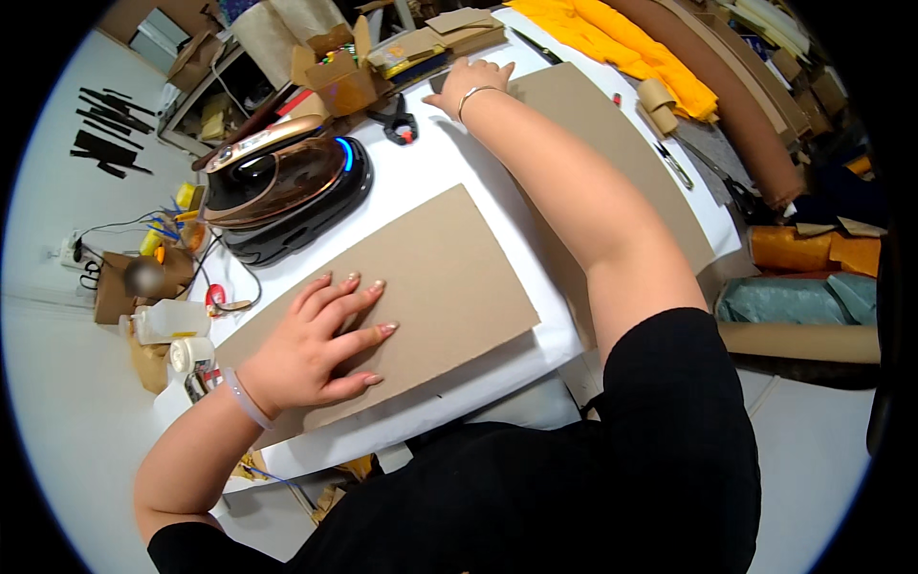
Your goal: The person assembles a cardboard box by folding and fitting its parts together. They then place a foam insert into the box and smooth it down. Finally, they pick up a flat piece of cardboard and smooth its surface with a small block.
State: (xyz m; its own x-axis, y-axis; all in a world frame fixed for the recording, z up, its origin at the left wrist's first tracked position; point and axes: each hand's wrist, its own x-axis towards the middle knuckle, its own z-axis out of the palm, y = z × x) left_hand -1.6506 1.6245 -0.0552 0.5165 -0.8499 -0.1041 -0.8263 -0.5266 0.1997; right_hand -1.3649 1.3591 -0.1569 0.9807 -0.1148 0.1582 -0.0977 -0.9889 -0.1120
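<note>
My left hand lies open, palm down with fingers spread, on a grey-brown cardboard sheet at the table's near side. My right arm stretches to the far side across a second, larger cardboard sheet. There my right hand has its thumb and little finger spread apart, beside that sheet's far left corner. A small dark grey object shows between its thumb and forefinger; the hand covers the rest of it. Some fingertips of this hand are hidden.
An iron with a blue light stands on its base at left, beside a black spring clamp. Scissors, small snips and yellow fabric lie at right. Cardboard boxes stand behind; a white jar is at the left edge.
</note>
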